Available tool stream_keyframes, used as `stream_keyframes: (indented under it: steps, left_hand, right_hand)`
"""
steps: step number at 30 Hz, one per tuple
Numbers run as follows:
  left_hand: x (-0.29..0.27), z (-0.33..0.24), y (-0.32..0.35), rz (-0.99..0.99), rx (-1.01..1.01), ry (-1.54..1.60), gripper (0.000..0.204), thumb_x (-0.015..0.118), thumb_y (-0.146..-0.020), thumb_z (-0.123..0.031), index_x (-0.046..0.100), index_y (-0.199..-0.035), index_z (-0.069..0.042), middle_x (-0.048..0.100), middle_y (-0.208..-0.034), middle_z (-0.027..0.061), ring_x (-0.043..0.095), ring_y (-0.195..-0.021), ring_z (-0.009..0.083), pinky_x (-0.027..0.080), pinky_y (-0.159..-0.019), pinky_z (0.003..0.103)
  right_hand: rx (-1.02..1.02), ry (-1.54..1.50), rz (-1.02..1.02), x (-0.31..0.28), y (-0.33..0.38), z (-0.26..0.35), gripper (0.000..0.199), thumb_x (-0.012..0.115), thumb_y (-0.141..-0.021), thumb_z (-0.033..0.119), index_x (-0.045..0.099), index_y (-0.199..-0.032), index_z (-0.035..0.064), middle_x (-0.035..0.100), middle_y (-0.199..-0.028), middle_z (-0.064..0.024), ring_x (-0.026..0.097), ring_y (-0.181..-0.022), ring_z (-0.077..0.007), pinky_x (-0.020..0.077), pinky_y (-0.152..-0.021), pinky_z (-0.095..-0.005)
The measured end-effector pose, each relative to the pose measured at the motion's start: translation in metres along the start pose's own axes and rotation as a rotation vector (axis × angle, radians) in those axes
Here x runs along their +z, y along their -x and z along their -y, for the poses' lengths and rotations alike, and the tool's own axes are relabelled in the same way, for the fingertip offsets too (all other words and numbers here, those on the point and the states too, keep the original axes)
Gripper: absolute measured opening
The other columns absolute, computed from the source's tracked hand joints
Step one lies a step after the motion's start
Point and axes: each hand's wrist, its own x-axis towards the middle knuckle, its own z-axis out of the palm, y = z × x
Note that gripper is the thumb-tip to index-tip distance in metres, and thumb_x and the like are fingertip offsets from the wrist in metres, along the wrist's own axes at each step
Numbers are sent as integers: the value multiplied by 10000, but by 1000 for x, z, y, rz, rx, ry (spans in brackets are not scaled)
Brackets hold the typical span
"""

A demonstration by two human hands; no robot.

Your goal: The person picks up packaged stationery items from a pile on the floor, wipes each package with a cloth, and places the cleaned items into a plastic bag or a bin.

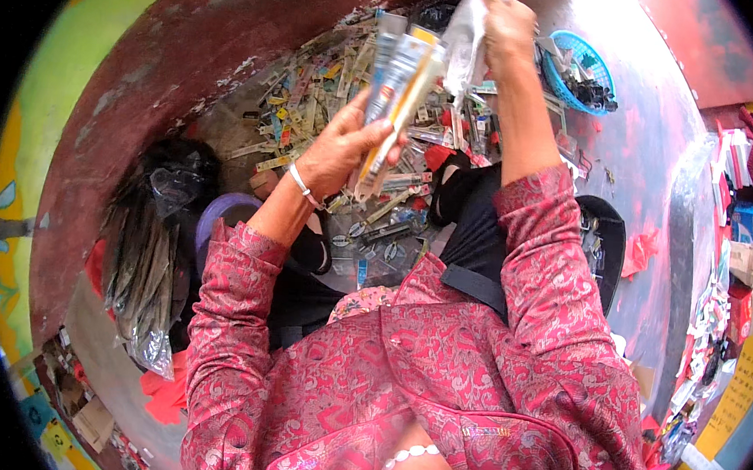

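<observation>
My left hand (340,149) is closed around a bundle of long, narrow packets (395,92), grey-silver and yellow, tilted with their tops away from me. Higher up and to the right, my right hand (508,33) grips a crumpled clear plastic bag (467,40) that hangs beside the tops of the packets. The bag and packet ends are blurred, so I cannot tell whether they touch. Beneath both hands spreads a heap of similar narrow packets and strips (312,99) in mixed colours. What the packets contain is too small to make out.
A blue plastic basket (610,74) with small dark items stands at the far right. On the left lie a black plastic bag (175,182) and long clear sleeves (142,280), beside a purple rounded rim (212,219). Boxes and papers (746,261) line the right edge. A dark red wall (127,52) curves behind.
</observation>
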Motion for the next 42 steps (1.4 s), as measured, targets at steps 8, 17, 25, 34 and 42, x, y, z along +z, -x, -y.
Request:
stream_keyframes:
  steps: [8,17,25,34,42]
  left_hand:
    - [-38,-9,-22,-195,236,330,214,524,-844,-138,467,-1023,-34,581,-911,104,593,-814,200,506,-723,328]
    - [-25,3,-25,-319,229,464,234,429,-897,-193,491,-1057,-34,559,-1024,75,539,-930,161,424,-851,325]
    - [-23,-3,-20,-198,39,416,299,433,-880,-266,500,-1089,-63,573,-1013,53,533,-931,146,395,-823,309]
    - [-40,-19,-20,-194,197,496,507,640,-769,-237,438,-1179,-18,501,-1179,121,430,-1148,245,343,-977,413]
    - [-36,-20,-20,-279,202,594,316,553,-829,-155,465,-1098,-14,531,-1117,147,461,-1110,277,357,-966,436]
  right_hand:
    - [436,-287,503,17,71,0,462,606,-759,466,584,-809,8,580,-726,-57,534,-624,-128,413,-527,-286]
    - [-264,179,835,50,118,18,503,664,-709,385,550,-982,-22,586,-876,-110,554,-822,-170,438,-723,-296]
    - [-88,48,1078,35,108,23,314,624,-775,283,576,-882,-8,545,-733,-2,485,-661,-77,411,-587,-240]
    - [-72,183,1199,35,107,21,388,625,-720,397,575,-664,16,504,-600,16,440,-554,-100,370,-504,-262]
    - [61,295,1089,32,100,17,614,513,-749,601,635,-838,6,567,-694,-49,493,-647,-121,401,-617,-282]
